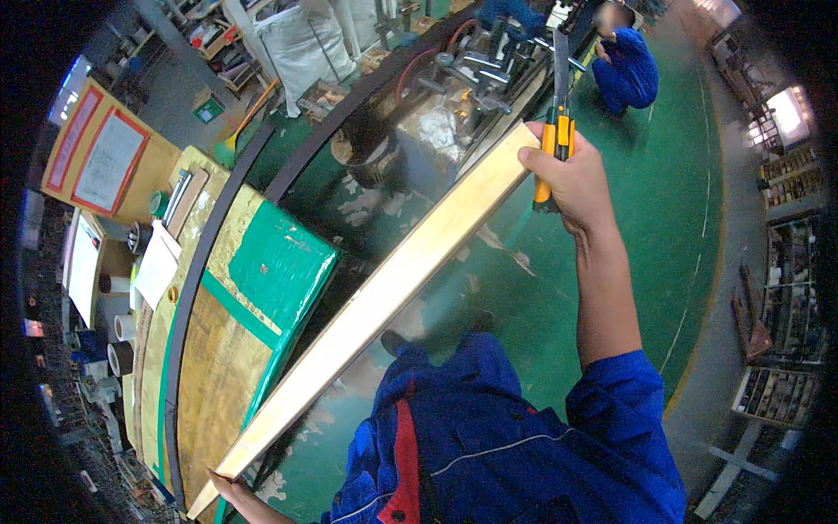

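Observation:
A long, pale wooden board runs diagonally in front of me, from the far right down to the near left. My right hand is closed at its far end, the thumb lying on the board's face. In the same hand is a yellow and black utility knife, its long blade sticking out upward, away from me. At the near end, low on the left, my left hand grips the board's edge; its fingers are partly hidden. The board passes beside a workbench with a green-covered corner.
A dark curved strip lies along the workbench, near papers and tape rolls. Behind the board stand a bin and a cart with metal clamps. Another person in blue crouches at the far right. Shelves line the right.

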Motion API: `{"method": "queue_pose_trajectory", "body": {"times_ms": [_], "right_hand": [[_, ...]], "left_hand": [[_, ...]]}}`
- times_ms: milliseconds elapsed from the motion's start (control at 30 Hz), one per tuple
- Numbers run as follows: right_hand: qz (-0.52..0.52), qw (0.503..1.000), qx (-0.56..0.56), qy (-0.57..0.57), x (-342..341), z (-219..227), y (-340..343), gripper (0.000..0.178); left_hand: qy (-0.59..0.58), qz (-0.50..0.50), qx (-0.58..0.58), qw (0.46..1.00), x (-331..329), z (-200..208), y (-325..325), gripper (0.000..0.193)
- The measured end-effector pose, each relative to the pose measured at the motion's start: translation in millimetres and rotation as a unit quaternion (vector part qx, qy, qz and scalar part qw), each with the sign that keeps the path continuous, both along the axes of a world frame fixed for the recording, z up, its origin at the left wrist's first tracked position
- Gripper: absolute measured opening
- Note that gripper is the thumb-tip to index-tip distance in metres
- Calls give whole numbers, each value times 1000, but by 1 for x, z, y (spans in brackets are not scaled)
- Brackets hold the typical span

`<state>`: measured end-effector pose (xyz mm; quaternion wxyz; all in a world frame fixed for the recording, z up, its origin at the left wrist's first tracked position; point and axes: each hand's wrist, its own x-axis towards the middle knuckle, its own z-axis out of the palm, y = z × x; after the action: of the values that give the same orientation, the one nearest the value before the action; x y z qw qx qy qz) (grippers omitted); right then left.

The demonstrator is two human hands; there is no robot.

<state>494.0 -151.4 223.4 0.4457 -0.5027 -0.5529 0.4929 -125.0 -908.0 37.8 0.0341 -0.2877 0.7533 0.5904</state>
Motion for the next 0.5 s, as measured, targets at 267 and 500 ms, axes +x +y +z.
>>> {"method": "queue_pose_trajectory", "body": {"times_ms": [267,500], "right_hand": [[-16,1000,11,-10,161,-33,32,48],[-46,998,-42,26,369,-248,103,20]], "left_hand": [[101,-85,127,983,132,64,92,61],[264,-45,267,926,345,163,305,33]]}}
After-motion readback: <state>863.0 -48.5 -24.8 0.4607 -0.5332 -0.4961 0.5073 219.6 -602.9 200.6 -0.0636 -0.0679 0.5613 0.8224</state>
